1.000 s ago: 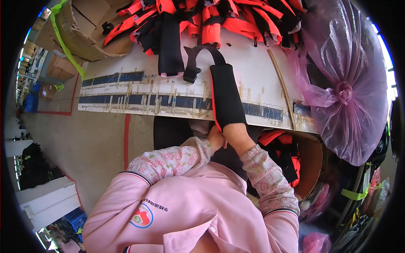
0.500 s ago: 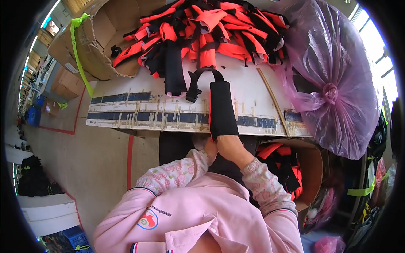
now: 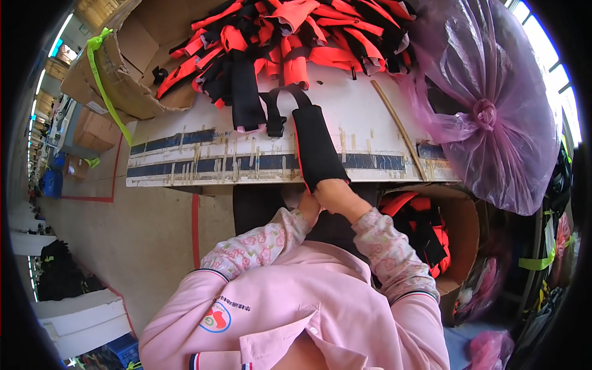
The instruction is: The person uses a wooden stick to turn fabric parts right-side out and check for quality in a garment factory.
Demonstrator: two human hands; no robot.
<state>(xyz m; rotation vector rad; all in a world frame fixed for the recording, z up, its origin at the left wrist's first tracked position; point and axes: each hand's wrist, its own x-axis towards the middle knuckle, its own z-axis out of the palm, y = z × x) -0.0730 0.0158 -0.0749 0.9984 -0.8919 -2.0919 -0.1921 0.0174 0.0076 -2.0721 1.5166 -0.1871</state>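
A long black padded strap (image 3: pixel 322 145) with an orange edge lies over the table's front edge. From its far end a black webbing band (image 3: pixel 290 92) loops to the left, ending in a black buckle (image 3: pixel 275 127). My right hand (image 3: pixel 338 196) is closed around the strap's near end, knuckles up. Close against it, my left hand (image 3: pixel 310 208) is closed at the strap's lower left corner; its fingertips are mostly hidden. Beyond the strap spreads a pile of orange and black padded straps (image 3: pixel 295 61).
A cardboard box (image 3: pixel 132 61) lies at the far left of the white table (image 3: pixel 203 135). A thin wooden stick (image 3: pixel 398 128) rests on the right. Beside it bulges a knotted purple plastic bag (image 3: pixel 493 123). Below the table, another box (image 3: pixel 462 240) holds orange and black pieces.
The whole view has shifted slightly. The padded strap now tilts a little more, its far end leaning left. Both hands stay closed at its near end.
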